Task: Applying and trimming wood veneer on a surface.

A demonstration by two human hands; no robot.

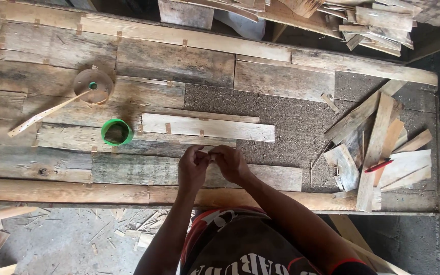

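A thin pale wooden stick (42, 115) leans on a round tan lid (93, 85) at the left of the rough plank bench (174, 63); just below sits a round green plastic cup (117, 132). At the middle, the left hand (193, 167) and right hand (230, 162) meet, fingertips pinching something too small to identify, below a pale flat board (207, 127). Far right, a red pen (379, 165) lies on scrap wood offcuts (378, 137)
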